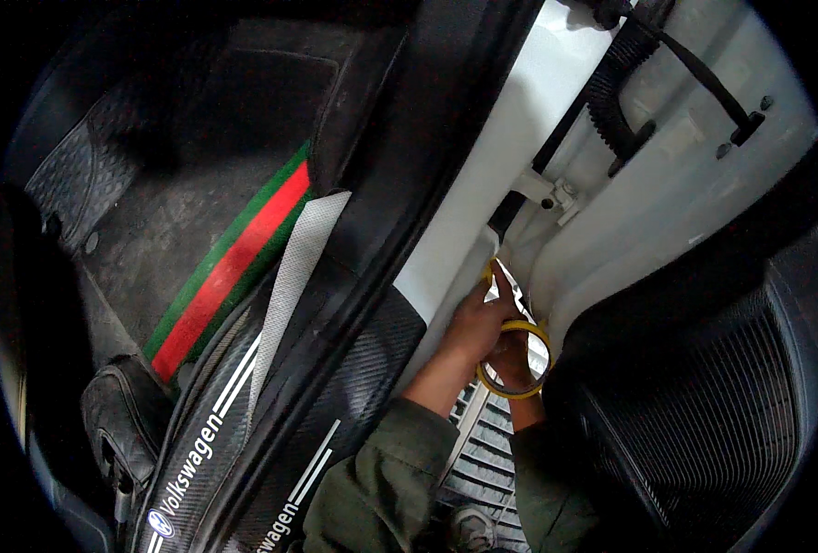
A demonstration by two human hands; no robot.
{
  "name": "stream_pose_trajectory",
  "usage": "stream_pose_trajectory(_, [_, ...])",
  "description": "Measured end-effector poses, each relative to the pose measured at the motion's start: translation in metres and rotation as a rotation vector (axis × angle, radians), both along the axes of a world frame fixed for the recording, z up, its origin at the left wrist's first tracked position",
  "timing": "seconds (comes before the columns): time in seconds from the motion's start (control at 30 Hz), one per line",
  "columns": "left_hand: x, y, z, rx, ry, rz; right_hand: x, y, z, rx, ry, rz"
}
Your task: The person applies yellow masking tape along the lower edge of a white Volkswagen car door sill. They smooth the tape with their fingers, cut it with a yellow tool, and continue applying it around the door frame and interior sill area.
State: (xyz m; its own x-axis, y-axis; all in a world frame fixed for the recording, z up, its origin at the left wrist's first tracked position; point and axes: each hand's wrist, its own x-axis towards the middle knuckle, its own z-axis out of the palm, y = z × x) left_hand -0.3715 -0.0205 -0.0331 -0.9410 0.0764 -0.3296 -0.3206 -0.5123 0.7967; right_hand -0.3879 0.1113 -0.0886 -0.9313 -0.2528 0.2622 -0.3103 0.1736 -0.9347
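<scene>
the round yellow tape roll (522,325) is around or before the half-hidden right hand (517,367); left hand (475,324) near smooth white metal (469,198). how open either grip is, or its hold, i can't tell.

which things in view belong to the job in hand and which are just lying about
In use:
left hand
right hand
yellow tape roll, around or in front of the right hand, unclear which
white car body, beside the hands

Just around:
red-and-green striped band
silver-grey textured strip
black corrugated cable boot
slatted floor
</scene>
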Motion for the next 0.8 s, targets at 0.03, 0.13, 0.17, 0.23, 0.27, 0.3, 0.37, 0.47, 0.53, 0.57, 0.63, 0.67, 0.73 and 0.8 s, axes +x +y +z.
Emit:
stream_pose_trajectory(0.03, [0.001,-0.002,-0.003,0.006,0.004,0.009,0.000,-0.004,0.000,-0.005,-0.004,0.007])
stream_pose_trajectory(0.13, [0.005,0.002,0.010,0.066,0.019,0.010,-0.004,0.002,0.004,-0.001,-0.004,0.005])
stream_pose_trajectory(0.17, [0.008,0.000,0.012,0.106,0.012,0.016,-0.004,0.002,0.003,0.003,-0.006,0.007])
stream_pose_trajectory(0.23, [0.011,-0.002,0.015,0.141,-0.020,0.031,-0.004,0.000,0.002,0.011,-0.011,0.014])
stream_pose_trajectory(0.27, [0.012,0.000,0.018,0.132,-0.046,0.034,-0.005,0.000,0.003,0.012,-0.012,0.013])
stream_pose_trajectory(0.3, [0.013,0.000,0.023,0.123,-0.071,0.037,-0.005,0.000,0.004,0.014,-0.015,0.013])
stream_pose_trajectory(0.37, [0.020,-0.001,0.034,0.188,-0.042,0.053,-0.007,-0.001,0.008,0.019,-0.019,0.011])
stream_pose_trajectory(0.47, [0.029,0.002,0.034,0.021,-0.047,0.008,-0.002,-0.005,0.014,0.055,-0.037,0.012])
stream_pose_trajectory(0.53, [0.047,0.012,0.038,-0.140,0.026,0.087,0.008,-0.011,0.022,0.118,-0.058,0.021])
stream_pose_trajectory(0.57, [0.050,0.029,0.046,-0.196,0.078,0.093,0.013,-0.003,0.040,0.199,-0.060,-0.013])
stream_pose_trajectory(0.63, [0.087,0.029,0.050,-0.165,0.175,0.222,0.034,-0.020,0.041,0.284,-0.111,0.042])
stream_pose_trajectory(0.67, [0.099,0.037,0.062,-0.100,0.220,0.222,0.039,-0.010,0.053,0.377,-0.121,0.023])
stream_pose_trajectory(0.73, [0.126,0.044,0.083,-0.096,0.215,0.063,0.046,0.005,0.067,0.468,-0.124,-0.014])
stream_pose_trajectory(0.8, [0.149,0.039,0.099,-0.118,0.108,-0.031,0.044,0.003,0.036,0.343,-0.039,0.032])
